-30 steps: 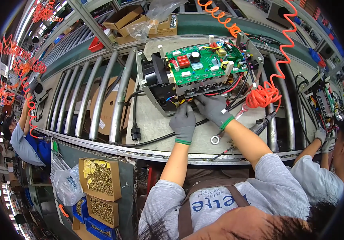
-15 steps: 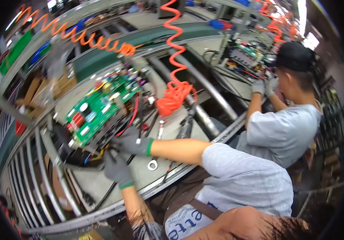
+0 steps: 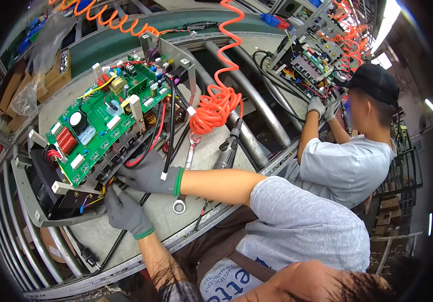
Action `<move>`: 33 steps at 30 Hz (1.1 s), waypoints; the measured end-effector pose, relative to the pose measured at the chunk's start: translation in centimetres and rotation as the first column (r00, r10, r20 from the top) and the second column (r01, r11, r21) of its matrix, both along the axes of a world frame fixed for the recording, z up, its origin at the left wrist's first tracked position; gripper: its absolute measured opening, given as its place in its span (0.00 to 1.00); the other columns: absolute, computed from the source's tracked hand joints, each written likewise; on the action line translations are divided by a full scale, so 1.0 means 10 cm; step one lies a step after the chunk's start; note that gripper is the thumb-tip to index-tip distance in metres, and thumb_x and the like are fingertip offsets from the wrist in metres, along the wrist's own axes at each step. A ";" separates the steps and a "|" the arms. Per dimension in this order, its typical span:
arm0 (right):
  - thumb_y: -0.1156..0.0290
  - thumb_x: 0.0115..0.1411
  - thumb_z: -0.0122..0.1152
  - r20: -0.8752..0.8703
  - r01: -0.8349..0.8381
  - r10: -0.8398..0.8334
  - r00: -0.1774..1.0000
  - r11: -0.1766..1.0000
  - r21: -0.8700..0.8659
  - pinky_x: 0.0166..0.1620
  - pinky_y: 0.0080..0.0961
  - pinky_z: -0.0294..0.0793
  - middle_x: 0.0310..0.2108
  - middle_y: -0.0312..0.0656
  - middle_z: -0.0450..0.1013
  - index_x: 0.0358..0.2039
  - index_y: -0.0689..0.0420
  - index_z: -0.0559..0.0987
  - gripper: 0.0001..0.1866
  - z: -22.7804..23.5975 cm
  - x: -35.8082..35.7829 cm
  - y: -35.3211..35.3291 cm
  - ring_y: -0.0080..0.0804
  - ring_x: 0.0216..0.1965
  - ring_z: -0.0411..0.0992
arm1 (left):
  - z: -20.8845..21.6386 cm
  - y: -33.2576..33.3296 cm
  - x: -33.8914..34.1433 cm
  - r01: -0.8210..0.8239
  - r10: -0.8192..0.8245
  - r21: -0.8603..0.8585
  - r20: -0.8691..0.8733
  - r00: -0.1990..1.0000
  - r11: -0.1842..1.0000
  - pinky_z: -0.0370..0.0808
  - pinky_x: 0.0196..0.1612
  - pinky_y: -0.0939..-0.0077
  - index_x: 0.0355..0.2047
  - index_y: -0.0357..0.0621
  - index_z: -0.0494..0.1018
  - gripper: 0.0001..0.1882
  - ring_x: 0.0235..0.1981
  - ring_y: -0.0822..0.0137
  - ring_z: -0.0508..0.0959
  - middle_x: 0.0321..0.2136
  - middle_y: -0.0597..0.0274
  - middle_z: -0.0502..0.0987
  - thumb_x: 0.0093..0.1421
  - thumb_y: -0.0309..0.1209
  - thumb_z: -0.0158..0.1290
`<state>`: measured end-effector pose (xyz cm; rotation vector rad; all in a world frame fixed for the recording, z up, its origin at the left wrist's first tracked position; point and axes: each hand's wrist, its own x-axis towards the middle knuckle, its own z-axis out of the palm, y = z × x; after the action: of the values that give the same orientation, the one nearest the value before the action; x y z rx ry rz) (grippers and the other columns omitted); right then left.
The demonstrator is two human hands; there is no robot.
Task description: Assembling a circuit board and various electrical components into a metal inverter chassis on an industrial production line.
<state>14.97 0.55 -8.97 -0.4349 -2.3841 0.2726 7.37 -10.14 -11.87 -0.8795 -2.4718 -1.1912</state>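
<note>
In front of me sits an electronic unit with a green circuit board (image 3: 95, 118) on top of a dark metal chassis (image 3: 30, 199). My left hand (image 3: 125, 214), in a grey glove with a green cuff, is at the unit's near edge. Its fingers are pinched together at a bundle of yellow wires (image 3: 106, 187). My right hand (image 3: 151, 173), gloved the same way, reaches under the near side of the board. Its fingertips are partly hidden by the unit and the left hand. Red and black cables (image 3: 162, 133) hang down just beyond it.
A spanner (image 3: 180, 205) and a power screwdriver (image 3: 226, 153) lie to the right, near a coiled orange air hose (image 3: 216, 108). Metal rollers (image 3: 249, 105) flank the work surface. A power plug (image 3: 90, 257) lies at front left. A co-worker (image 3: 350, 151) handles another unit at right.
The view has shifted and sharpened, so the unit looks larger and farther left. Both hands stay at its near edge, the left fingers now closed at the yellow wires.
</note>
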 end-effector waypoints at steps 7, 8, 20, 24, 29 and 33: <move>0.65 0.49 0.62 0.035 -0.026 0.026 0.999 1.000 0.004 0.42 0.41 0.73 0.43 0.44 0.72 0.43 0.50 0.78 0.18 0.05 -0.04 -0.01 0.46 0.43 0.72 | -0.03 -0.10 -0.07 0.017 -0.015 -0.030 0.067 0.998 0.999 0.75 0.37 0.67 0.39 0.37 0.78 0.15 0.34 0.55 0.80 0.36 0.50 0.80 0.62 0.38 0.53; 0.65 0.49 0.61 0.014 -0.020 0.020 1.000 0.999 0.027 0.42 0.41 0.73 0.43 0.43 0.72 0.44 0.50 0.78 0.19 0.10 -0.02 -0.06 0.45 0.42 0.72 | -0.01 -0.12 -0.06 0.002 0.001 -0.049 0.060 0.998 0.999 0.75 0.37 0.67 0.39 0.37 0.78 0.15 0.34 0.55 0.80 0.36 0.50 0.80 0.62 0.38 0.53; 0.62 0.52 0.61 0.013 0.056 -0.056 0.998 0.998 0.004 0.29 0.39 0.74 0.27 0.40 0.75 0.37 0.49 0.80 0.12 -0.01 0.01 0.05 0.42 0.28 0.75 | -0.05 -0.11 0.00 0.185 -0.214 0.157 0.195 0.957 0.970 0.74 0.33 0.72 0.43 0.33 0.76 0.15 0.27 0.62 0.80 0.28 0.52 0.79 0.60 0.31 0.49; 0.62 0.53 0.61 -0.025 0.058 -0.057 0.998 0.998 0.022 0.29 0.38 0.74 0.27 0.40 0.76 0.37 0.50 0.80 0.12 -0.01 -0.05 0.01 0.41 0.28 0.75 | 0.05 -0.13 -0.01 0.152 -0.197 0.168 0.293 0.936 0.974 0.74 0.32 0.74 0.41 0.33 0.76 0.14 0.25 0.66 0.79 0.27 0.53 0.79 0.60 0.30 0.49; 0.64 0.53 0.61 -0.048 0.013 -0.011 0.999 0.999 0.040 0.31 0.36 0.74 0.28 0.40 0.76 0.36 0.50 0.80 0.11 -0.03 -0.05 0.04 0.40 0.28 0.75 | -0.02 -0.13 -0.05 0.175 -0.209 0.175 0.197 0.958 0.969 0.74 0.32 0.73 0.40 0.34 0.76 0.14 0.26 0.64 0.80 0.27 0.53 0.79 0.59 0.30 0.50; 0.64 0.53 0.60 0.029 0.037 -0.037 0.999 0.999 0.004 0.31 0.36 0.74 0.28 0.40 0.76 0.36 0.50 0.81 0.11 -0.01 -0.02 0.03 0.40 0.29 0.75 | -0.03 -0.11 -0.03 0.124 -0.134 0.094 0.109 0.985 0.988 0.75 0.33 0.69 0.41 0.36 0.77 0.14 0.28 0.57 0.80 0.31 0.50 0.80 0.58 0.32 0.50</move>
<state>14.72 0.80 -9.12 -0.4838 -2.4018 0.2464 7.06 -11.20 -12.19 -0.9855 -2.4624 -1.4195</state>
